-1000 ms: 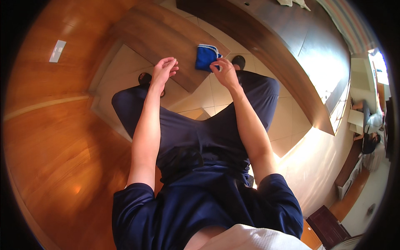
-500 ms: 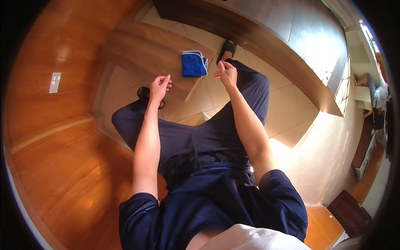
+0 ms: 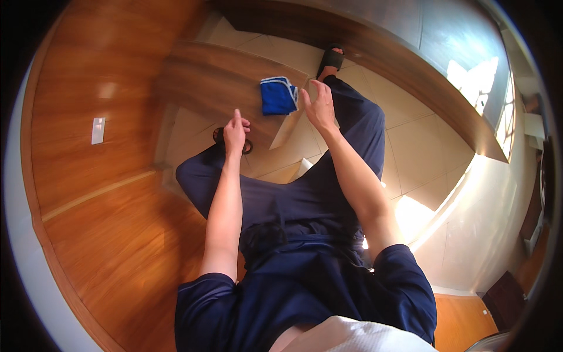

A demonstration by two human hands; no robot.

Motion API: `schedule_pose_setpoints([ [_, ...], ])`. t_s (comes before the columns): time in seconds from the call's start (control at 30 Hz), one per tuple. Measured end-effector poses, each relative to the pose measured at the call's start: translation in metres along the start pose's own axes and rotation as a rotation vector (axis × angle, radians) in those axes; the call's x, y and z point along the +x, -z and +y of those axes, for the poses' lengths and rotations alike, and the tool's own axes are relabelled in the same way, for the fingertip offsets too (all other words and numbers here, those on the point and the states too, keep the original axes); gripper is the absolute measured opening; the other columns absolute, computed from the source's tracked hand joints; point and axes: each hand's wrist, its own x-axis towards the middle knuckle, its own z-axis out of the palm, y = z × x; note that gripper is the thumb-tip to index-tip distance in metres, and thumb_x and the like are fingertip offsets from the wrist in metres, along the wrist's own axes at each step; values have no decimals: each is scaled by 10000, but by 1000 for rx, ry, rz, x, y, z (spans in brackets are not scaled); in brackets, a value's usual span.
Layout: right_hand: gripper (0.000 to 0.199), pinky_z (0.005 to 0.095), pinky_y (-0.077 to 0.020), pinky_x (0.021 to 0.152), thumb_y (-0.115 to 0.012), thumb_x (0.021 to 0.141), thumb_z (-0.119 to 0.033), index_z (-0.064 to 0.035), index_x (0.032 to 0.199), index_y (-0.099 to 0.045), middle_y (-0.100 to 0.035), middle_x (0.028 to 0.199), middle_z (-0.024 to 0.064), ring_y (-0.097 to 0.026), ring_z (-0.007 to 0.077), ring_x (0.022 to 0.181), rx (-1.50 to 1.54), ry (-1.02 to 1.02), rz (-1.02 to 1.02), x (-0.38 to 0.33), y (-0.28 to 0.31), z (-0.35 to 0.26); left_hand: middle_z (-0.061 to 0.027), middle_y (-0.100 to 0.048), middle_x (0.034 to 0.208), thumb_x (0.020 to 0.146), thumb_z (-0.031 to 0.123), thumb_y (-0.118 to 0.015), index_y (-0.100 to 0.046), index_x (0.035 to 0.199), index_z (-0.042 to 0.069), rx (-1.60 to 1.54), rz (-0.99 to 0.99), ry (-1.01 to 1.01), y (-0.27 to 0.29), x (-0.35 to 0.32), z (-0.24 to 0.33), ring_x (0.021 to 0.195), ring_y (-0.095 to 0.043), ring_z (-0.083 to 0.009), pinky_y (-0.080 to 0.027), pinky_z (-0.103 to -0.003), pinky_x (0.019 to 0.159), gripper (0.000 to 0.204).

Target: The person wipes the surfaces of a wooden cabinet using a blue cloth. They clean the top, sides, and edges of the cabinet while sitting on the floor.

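Observation:
A blue folded cloth [image 3: 277,98] with a pale edging lies near the right end of a brown wooden board [image 3: 217,79], which stands above the tiled floor. Just to the right of the cloth, my right hand [image 3: 319,108] hovers with its fingers apart and nothing in it. My left hand [image 3: 236,134] is held lower and to the left of the cloth, near the board's front edge. Its index finger points forward, the other fingers bend loosely, and it holds nothing. Neither hand appears to touch the cloth.
Long dark wooden furniture [image 3: 375,64] runs along the far right, its top catching bright window glare. An orange-brown wooden wall [image 3: 111,58] with a white plate [image 3: 98,130] rises at left. My feet wear dark slippers [image 3: 333,58] on beige tiles [image 3: 404,129].
My right hand has opened wider and come closer to the cloth's right edge. My left hand has turned, its index finger now pointing forward. The whole view has shifted slightly.

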Motion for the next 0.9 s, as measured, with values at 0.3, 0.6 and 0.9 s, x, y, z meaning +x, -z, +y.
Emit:
schedule_pose_setpoints([
  [0.3,246,470,-477,1006,-726,879,-177,-48,1088,-709,-692,1203,159,-600,381,1195,36,433,-268,-14,-17,-44,-91,-717,905,977,251,-682,-677,1028,30,75,255,-446,-13,-14,2,743,-692,-167,-553,-301,677,227],
  [0.6,239,482,-438,1032,-661,902,-74,-52,1139,-663,-614,1294,195,-570,382,1211,-23,336,-95,-6,-15,-33,-218,-411,1538,957,215,-616,-516,1428,64,567,105,-906,-63,-11,23,1443,-372,-389,-323,-516,1172,505],
  [0.9,286,580,-317,1152,-686,924,-129,-97,1206,-652,-525,1424,181,-468,380,1363,-197,389,-128,1,-12,-40,-273,-322,1593,931,434,-603,-501,1466,160,755,361,-637,-7,85,11,1489,-280,-454,-205,-635,1192,609],
])
